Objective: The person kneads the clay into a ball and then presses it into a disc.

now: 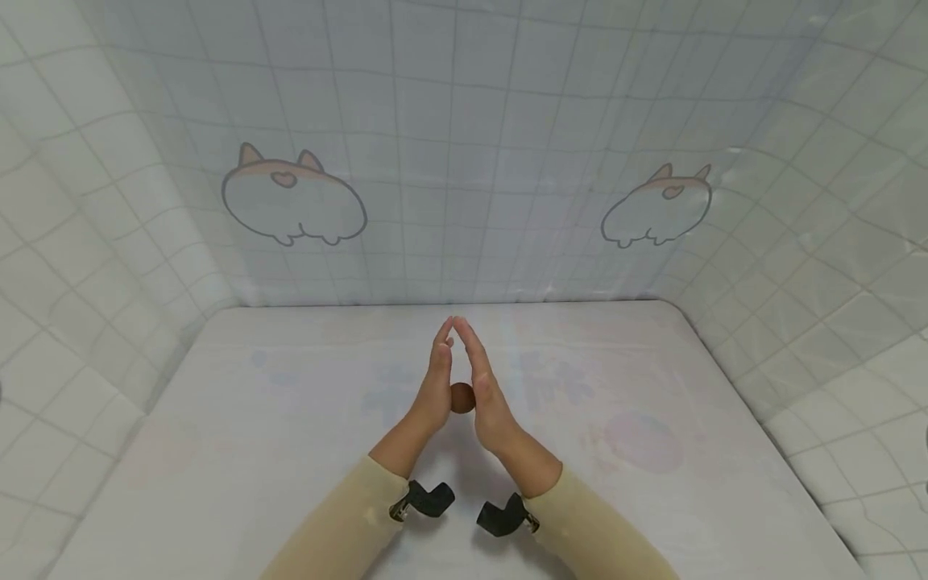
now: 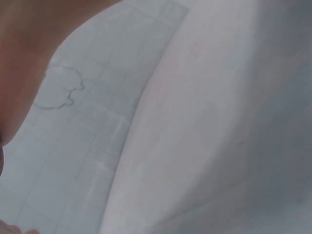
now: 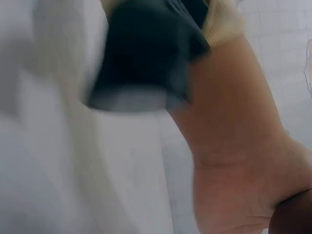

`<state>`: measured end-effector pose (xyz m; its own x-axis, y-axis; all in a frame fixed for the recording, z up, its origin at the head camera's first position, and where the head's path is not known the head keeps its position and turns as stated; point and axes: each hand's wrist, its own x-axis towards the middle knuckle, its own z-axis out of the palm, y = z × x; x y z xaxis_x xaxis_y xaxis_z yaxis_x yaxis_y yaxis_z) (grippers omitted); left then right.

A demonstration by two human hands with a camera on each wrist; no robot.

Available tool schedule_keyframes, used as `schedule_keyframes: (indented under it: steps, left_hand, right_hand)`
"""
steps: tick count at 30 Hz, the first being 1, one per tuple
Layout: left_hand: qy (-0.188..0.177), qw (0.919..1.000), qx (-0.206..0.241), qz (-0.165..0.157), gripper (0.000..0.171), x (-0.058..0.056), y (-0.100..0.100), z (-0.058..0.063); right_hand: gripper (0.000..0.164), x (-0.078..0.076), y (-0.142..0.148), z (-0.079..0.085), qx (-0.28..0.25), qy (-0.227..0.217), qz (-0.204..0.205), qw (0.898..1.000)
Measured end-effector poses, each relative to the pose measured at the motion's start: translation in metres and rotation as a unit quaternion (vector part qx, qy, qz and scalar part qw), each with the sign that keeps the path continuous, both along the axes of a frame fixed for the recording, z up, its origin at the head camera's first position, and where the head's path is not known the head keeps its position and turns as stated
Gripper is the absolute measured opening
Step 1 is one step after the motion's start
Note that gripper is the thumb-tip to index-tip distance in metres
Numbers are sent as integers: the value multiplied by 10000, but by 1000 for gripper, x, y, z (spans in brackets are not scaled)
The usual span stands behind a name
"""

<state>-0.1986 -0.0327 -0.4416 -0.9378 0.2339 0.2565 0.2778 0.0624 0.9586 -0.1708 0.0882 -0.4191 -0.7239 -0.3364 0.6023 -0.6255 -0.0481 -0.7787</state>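
A small brown ball sits between the two palms, touched from both sides near the heels of the hands. My left hand has its fingers straight, pointing away from me. Leaning toward it, my right hand also keeps its fingers straight, and the fingertips of both meet or nearly meet at the top. In the right wrist view the ball shows at the lower right corner, against the base of a palm. The left wrist view catches only part of a hand and wrist; no ball is clearly visible there.
The hands are above a white covered table with faint printed patterns. Gridded white sheeting with cartoon drawings hangs behind it and along both sides. Black wrist camera mounts stick inward from both cream sleeves.
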Motion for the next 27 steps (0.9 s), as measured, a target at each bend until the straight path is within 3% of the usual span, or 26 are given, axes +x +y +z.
schedule_keyframes:
  steps: [7, 11, 18, 22, 24, 27]
  left_hand:
    - [-17, 9988, -382, -312, 87, 14, 11, -4]
    - [303, 9987, -138, -386, 88, 20, 14, -5]
    - [920, 9936, 453, -463, 86, 24, 14, 0]
    - [1223, 9907, 530, -278, 88, 24, 13, 4]
    - [1404, 9888, 491, -152, 90, 23, 13, 7]
    - [1558, 9868, 440, -5, 93, 21, 13, 12]
  right_hand:
    - [90, -13, 5, 7, 350, 21, -579, 9977]
    - [89, -21, 7, 3, 559, -128, -728, 9957]
    - [90, -29, 9, -15, 737, -835, -535, 9923]
    - [91, -28, 8, -24, 732, -1107, -317, 9907]
    - [90, -27, 7, -28, 676, -1084, -251, 9915]
    - [88, -24, 5, -32, 621, -689, -279, 9953]
